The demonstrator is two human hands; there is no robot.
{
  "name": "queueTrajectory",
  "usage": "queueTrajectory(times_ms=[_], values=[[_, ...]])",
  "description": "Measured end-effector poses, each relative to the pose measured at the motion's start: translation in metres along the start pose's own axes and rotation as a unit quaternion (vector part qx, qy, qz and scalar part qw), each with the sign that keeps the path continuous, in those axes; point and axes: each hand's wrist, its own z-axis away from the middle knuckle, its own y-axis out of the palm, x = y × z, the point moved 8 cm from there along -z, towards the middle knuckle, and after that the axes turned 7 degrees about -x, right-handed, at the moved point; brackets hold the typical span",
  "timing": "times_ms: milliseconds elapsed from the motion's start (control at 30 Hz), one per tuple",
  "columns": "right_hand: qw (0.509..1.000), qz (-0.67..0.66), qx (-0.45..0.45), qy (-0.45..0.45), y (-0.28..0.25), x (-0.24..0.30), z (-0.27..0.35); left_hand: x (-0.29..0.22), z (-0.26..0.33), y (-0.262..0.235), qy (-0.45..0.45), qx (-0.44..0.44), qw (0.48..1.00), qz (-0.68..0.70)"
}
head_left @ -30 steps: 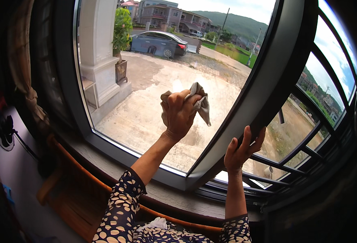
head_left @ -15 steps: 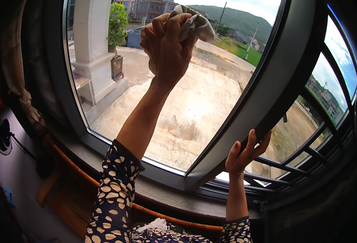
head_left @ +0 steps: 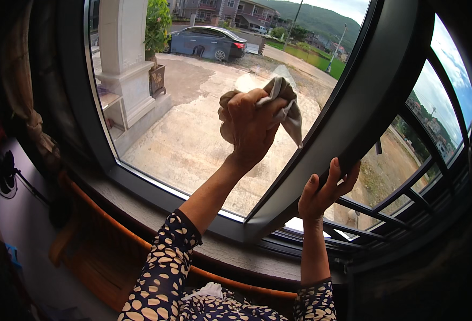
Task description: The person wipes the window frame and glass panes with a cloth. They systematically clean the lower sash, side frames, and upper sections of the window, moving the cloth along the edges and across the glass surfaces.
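My left hand (head_left: 249, 125) is closed around a crumpled grey-beige cloth (head_left: 291, 111) and presses it to the window pane (head_left: 177, 136), right of the middle. One corner of the cloth hangs down towards the frame's right side. At the right, my right hand (head_left: 328, 193) lies against the edge of the dark grey window frame (head_left: 348, 101). Its fingers are stretched and apart, with the tips on the frame's dark border. A pale, hazy patch shows on the glass just above the cloth.
Below the window runs a grey sill (head_left: 214, 249), with a wooden bench (head_left: 99, 267) under it. Dark window bars (head_left: 407, 187) fill the opening at right. A tied curtain (head_left: 30, 123) hangs at left. Outside, a dark car (head_left: 209, 43) and a potted plant (head_left: 157, 77) show through the glass.
My left hand has slid the cloth down and to the right across the pane, uncovering the car outside. My right hand stays at the frame's edge.
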Motion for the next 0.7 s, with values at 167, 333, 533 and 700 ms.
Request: queueTrajectory(times_ms=[167, 333, 533, 700], values=[[1.0, -0.004, 0.007, 0.004, 0.002, 0.0, 0.002, -0.016, 0.062, -0.004, -0.001, 0.007, 1.0, 0.01], [1.0, -0.017, 0.011, 0.004, 0.003, 0.002, 0.002, -0.033, 0.106, -0.012, 0.037, 0.031, 0.997, -0.055], [1.0, -0.008, 0.019, 0.005, 0.004, -0.001, 0.005, -0.033, 0.058, 0.003, 0.017, 0.003, 1.0, -0.024], [1.0, -0.011, 0.009, 0.001, 0.003, 0.001, 0.003, -0.045, 0.006, 0.012, 0.025, -0.04, 0.999, -0.009]])
